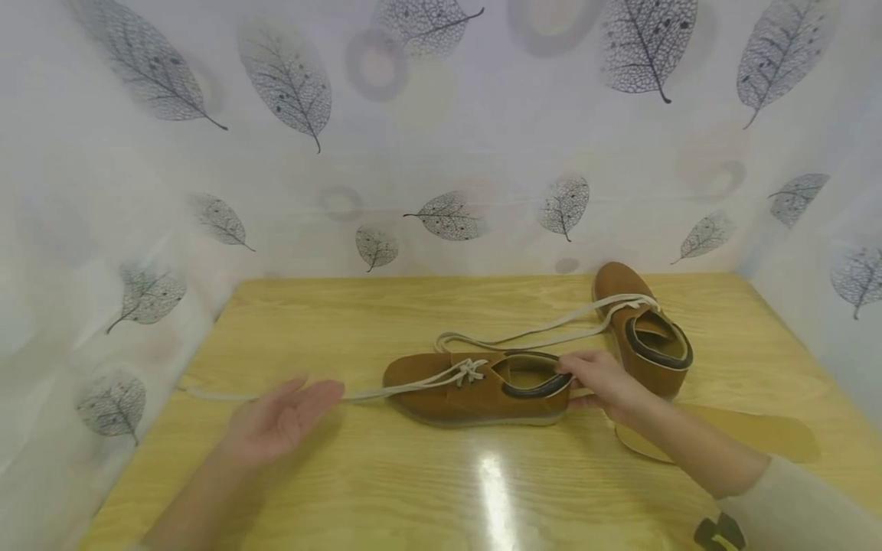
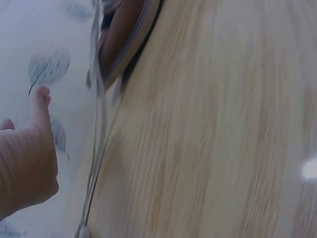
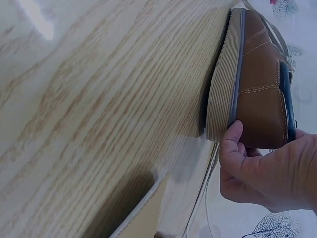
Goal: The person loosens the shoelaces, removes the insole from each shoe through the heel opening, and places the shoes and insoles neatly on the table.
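A brown leather shoe [image 1: 441,390] lies on the table, toe to the left, with cream laces [image 1: 420,385] through its eyelets. My right hand [image 1: 602,383] grips this shoe at the heel; in the right wrist view the thumb [image 3: 231,141] presses by the sole's edge and other fingers curl behind. To the left of the toe, my left hand [image 1: 285,417] is blurred, palm turned up and fingers extended. The long lace runs past it, and in the left wrist view the lace strands [image 2: 96,134] hang beside the hand [image 2: 29,158], apart from it.
A second brown shoe [image 1: 620,329] stands at the back right, its laces [image 1: 524,334] trailing left across the table [image 1: 310,314]. A tan insole [image 1: 765,436] lies under my right forearm. Leaf-patterned white sheeting [image 1: 448,138] rises around the table's back and sides.
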`<state>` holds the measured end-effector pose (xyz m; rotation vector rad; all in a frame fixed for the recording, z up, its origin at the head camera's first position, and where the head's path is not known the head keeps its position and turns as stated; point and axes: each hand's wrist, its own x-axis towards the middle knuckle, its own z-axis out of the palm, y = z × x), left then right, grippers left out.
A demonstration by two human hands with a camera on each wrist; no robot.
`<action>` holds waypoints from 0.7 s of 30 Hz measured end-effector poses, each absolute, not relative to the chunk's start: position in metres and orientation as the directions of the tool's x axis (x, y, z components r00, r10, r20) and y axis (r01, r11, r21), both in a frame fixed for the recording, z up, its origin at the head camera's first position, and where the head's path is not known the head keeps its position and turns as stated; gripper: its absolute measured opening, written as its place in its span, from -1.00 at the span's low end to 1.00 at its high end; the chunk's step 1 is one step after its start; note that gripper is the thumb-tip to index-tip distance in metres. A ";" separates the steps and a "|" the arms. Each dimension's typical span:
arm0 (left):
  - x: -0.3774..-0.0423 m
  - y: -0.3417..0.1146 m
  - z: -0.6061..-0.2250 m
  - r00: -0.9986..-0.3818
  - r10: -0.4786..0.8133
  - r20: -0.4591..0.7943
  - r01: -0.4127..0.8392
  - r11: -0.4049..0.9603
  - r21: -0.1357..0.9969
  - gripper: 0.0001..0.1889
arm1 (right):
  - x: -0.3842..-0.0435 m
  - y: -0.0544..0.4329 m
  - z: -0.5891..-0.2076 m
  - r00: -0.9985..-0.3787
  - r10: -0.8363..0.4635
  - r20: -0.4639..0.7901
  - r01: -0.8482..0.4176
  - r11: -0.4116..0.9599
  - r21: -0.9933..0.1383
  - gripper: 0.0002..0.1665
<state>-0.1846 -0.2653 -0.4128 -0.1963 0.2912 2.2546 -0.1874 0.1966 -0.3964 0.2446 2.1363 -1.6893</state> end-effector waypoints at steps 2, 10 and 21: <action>-0.183 -0.247 -0.410 -0.665 0.700 -0.261 -0.747 -0.618 0.245 -0.52 | -0.187 0.197 -0.396 -0.904 -0.110 -0.414 0.377 0.254 -0.891 -0.51; -0.193 -0.168 -0.390 -0.835 0.397 -0.381 -0.492 -0.229 0.840 -0.55 | -0.186 0.198 -0.395 -0.905 -0.116 -0.409 0.374 0.241 -0.896 -0.52; -0.222 -0.103 -0.391 -0.834 0.379 -0.401 -0.425 0.022 0.905 -0.65 | -0.187 0.197 -0.396 -0.907 -0.108 -0.407 0.374 0.238 -0.896 -0.57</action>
